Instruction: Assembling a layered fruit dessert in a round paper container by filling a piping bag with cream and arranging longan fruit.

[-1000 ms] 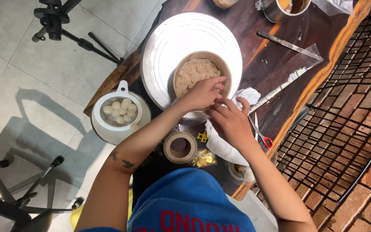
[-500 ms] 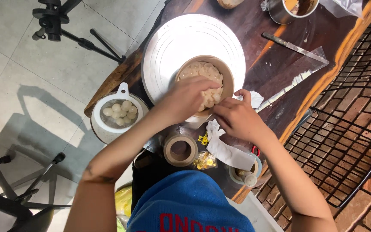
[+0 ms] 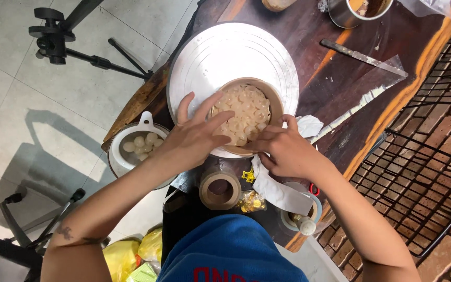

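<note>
A round tan ring (image 3: 273, 99) stands on a white turntable (image 3: 225, 52) and is filled with pale round fruit pieces (image 3: 249, 109). My left hand (image 3: 197, 136) lies flat with spread fingers, its fingertips on the near left part of the filling. My right hand (image 3: 283, 149) rests at the ring's near edge, fingertips touching the fruit and the rim. Neither hand grips anything that I can see.
A white colander with several pale fruits (image 3: 139, 146) sits at the left. A tape roll (image 3: 220, 189), yellow sweets (image 3: 250, 201) and a white cloth (image 3: 280, 190) lie near me. A long metal spatula (image 3: 364, 57) and a metal pot (image 3: 356, 10) lie beyond. A tripod (image 3: 74, 47) stands on the floor.
The camera has shifted. My left hand moved from over the filling to its near left side and flattened. My right hand came up to the ring's near edge.
</note>
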